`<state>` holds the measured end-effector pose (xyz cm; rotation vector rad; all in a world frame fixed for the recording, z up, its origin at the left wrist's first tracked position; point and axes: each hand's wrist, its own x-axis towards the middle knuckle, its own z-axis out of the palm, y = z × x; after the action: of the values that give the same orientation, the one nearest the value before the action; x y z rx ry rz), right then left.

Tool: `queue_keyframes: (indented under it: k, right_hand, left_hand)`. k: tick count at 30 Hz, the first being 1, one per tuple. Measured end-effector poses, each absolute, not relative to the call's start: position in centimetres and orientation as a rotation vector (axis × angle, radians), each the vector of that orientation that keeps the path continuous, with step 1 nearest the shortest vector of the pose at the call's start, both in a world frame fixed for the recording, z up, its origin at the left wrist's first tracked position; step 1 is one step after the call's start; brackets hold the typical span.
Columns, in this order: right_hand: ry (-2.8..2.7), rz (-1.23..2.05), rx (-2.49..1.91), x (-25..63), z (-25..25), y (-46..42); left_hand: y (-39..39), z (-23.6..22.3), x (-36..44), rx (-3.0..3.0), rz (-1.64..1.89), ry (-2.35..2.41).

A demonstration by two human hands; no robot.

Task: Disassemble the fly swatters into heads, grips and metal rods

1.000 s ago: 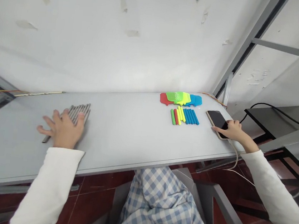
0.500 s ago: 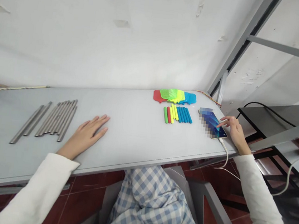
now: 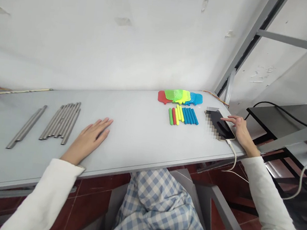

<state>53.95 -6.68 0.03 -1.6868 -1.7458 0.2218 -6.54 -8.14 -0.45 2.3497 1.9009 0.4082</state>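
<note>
My left hand (image 3: 89, 139) lies flat on the grey tabletop (image 3: 135, 127), fingers stretched out, holding nothing. Left of it are several metal tubes (image 3: 61, 121) grouped together, and two more tubes (image 3: 27, 126) farther left. Over a phone (image 3: 221, 124) near the table's right end, my right hand (image 3: 242, 130) extends its index finger above the dark screen. Whether the fingertip touches the glass I cannot tell. The other fingers are loosely bent and grip nothing. A white cable (image 3: 232, 149) is plugged into the phone.
Several green, red, yellow and blue rods (image 3: 189, 116) lie in a row left of the phone. Overlapping coloured flat pieces (image 3: 176, 95), partly mesh, rest against the wall behind them. A metal frame (image 3: 230, 85) and a dark side table (image 3: 292, 112) stand at right.
The phone's screen has gone from lit blue to dark. My right index finger has straightened and reaches farther left. The two far-left tubes now lie together; a gap showed between them before.
</note>
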Motion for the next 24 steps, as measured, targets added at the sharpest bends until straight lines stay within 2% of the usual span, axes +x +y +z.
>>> queue_keyframes:
  k: [9,14,24]
  right_hand:
    - [-1.823,0.28,-1.751,52.99,0.56,-7.12]
    - [-1.643,0.243,-1.63,53.37,0.53,-7.15]
    - [-1.563,0.197,-1.679,53.3,0.89,-7.69]
  left_hand:
    - [-8.18,-0.55,-6.53,2.333,0.416,1.907]
    - [-8.29,-0.41,-6.41,2.33,0.443,1.896]
    - [-8.41,-0.4,-6.27,2.317,0.498,1.895]
